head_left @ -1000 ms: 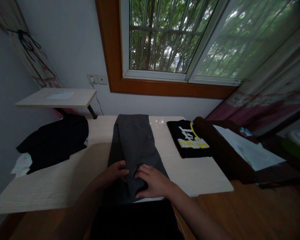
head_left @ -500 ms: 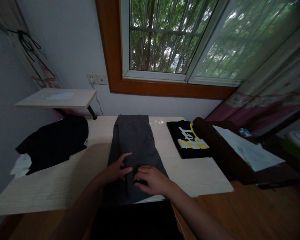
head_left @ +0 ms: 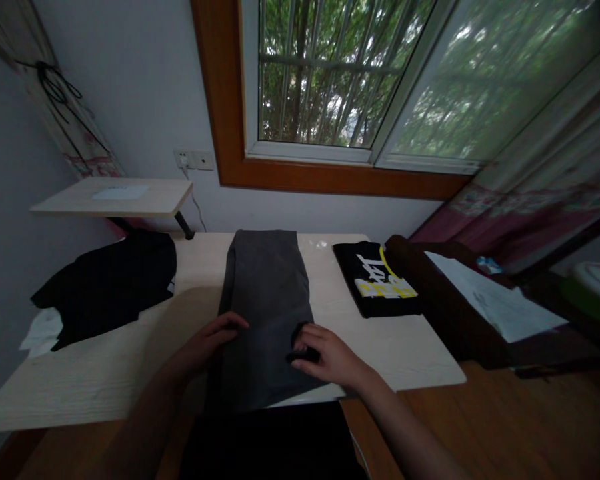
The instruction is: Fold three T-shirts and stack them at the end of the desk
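Note:
Dark grey trousers [head_left: 270, 280], by the look of them, lie folded into a long strip across the table, from its far edge to its near edge. My left hand [head_left: 215, 340] rests at their left side, fingers apart and fingertips on the cloth; its thumb is hard to make out. Near the right edge of the trousers, my right hand [head_left: 325, 353] has its fingers and thumb curled round a bit of dark cloth. Shadow hides part of that grip. A folded black T-shirt [head_left: 347, 280] with white and yellow print lies to the right.
At the left of the pale wooden table [head_left: 145, 360] lies a black garment [head_left: 110, 287] with a white piece under its end. Behind it stands a small raised shelf [head_left: 80, 197] with a paper. Papers [head_left: 490, 300] lie on a dark brown surface at the right.
My hands have moved apart, the left one leftward and the right one rightward. The fold running down the middle of the grey trousers is gone, and their top layer lies smoother.

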The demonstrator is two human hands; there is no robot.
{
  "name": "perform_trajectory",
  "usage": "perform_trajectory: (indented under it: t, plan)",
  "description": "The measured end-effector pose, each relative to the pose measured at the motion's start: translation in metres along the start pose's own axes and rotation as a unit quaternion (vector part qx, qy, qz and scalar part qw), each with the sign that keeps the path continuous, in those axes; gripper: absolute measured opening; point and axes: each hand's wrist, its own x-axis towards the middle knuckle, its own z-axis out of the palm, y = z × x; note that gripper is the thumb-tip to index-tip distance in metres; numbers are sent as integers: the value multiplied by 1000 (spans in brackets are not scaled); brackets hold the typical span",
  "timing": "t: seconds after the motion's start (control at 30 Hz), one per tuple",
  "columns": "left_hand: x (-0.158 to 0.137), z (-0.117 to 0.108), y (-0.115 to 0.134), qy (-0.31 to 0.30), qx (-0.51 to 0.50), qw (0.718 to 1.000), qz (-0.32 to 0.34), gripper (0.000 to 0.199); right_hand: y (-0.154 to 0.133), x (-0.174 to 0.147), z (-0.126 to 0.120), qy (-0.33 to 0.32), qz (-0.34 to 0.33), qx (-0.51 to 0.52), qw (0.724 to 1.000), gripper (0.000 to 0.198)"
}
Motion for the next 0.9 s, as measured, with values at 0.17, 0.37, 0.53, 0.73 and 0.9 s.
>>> perform_trajectory:
  t: [0.17, 0.37, 0.53, 0.73, 0.9]
  plan:
    - [-14, -19, -11, -59, 100, 993, 3, 24, 2, -17, 7, -28, 4, -43, 999, 32]
    - [-22, -37, -11, -117, 162, 980, -20, 27, -5, -22, 0, -71, 20, -39, 997, 33]
    - [-22, -37, -9, -97, 211, 972, -23, 26, -8, -21, -10, -121, 55, -17, 991, 31]
    - [-24, -23, -8, -147, 260, 954, -15, 43, -8, -21, -13, -145, 63, 23, 987, 16]
    - [-28, -26, -17, -213, 224, 950, -52, 25, -1, -23, -20, -228, 112, 157, 954, 9]
